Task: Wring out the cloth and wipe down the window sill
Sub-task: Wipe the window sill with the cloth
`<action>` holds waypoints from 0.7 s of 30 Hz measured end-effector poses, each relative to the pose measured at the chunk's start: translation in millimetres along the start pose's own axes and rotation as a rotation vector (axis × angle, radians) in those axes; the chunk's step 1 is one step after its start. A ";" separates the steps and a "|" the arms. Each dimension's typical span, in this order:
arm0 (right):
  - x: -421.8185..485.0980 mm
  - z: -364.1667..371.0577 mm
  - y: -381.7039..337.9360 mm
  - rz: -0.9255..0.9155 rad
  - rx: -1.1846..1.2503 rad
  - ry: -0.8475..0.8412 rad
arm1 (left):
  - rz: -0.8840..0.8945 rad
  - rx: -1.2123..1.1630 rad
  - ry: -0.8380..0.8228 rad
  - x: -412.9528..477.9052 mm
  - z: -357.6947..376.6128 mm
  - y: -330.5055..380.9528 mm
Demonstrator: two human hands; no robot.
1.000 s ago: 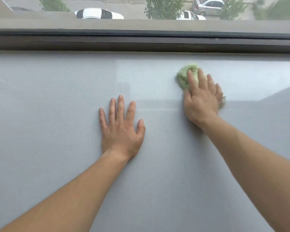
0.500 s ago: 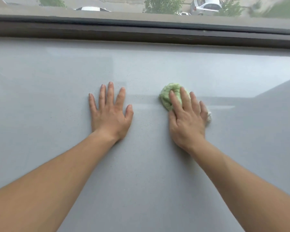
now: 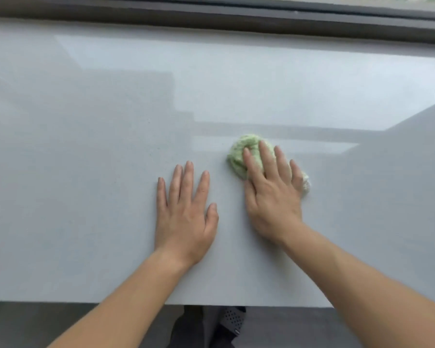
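A bunched light-green cloth (image 3: 241, 154) lies on the wide pale-grey window sill (image 3: 86, 146), right of centre. My right hand (image 3: 271, 192) presses flat on top of the cloth, fingers spread, and hides most of it; a pale edge of the cloth peeks out past the little finger. My left hand (image 3: 183, 212) rests palm down on the bare sill just left of the cloth, fingers apart and holding nothing. The two hands are close but not touching.
A dark window frame (image 3: 211, 21) runs along the far edge of the sill. The sill's near edge (image 3: 60, 301) crosses the bottom of the view, with grey floor and dark clothing (image 3: 211, 325) below it.
My right hand has dragged the cloth from near the window frame back toward me. The view has tilted down, so the sill's near edge now shows. My left hand stays flat.
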State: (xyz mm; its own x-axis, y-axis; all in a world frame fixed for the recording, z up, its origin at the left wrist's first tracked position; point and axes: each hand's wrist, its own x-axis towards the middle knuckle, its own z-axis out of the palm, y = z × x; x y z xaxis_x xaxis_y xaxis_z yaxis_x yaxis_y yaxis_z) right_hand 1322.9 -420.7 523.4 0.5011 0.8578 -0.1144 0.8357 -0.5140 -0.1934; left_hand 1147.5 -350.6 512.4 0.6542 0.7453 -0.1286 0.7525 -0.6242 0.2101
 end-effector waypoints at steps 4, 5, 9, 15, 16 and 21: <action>-47.9 0.4 21.2 -0.267 -0.028 -0.091 | 0.002 -0.002 0.004 1.4 1.3 -0.7; -47.1 -2.3 30.9 -0.269 -0.040 -0.102 | 0.001 -0.005 0.002 0.3 1.7 -0.3; -30.7 -10.8 47.8 0.007 0.039 -0.068 | -0.011 -0.003 -0.008 0.8 0.9 0.7; -126.3 16.5 -13.6 -0.076 0.025 -0.011 | 0.009 -0.113 0.038 -1.0 -3.3 0.1; -146.4 20.0 -14.7 -0.156 0.016 -0.023 | 0.010 -0.125 0.047 -1.0 -2.9 -0.5; -134.6 13.1 21.9 -0.231 -0.028 -0.062 | 0.015 -0.093 0.033 -1.0 1.6 -2.6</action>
State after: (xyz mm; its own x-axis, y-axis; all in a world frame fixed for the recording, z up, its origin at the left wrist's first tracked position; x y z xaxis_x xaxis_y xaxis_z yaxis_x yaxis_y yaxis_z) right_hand 1270.8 -547.4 521.8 0.2815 0.9507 -0.1303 0.9329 -0.3029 -0.1945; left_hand 1145.0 -350.1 510.4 0.6611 0.7446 -0.0928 0.7314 -0.6118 0.3013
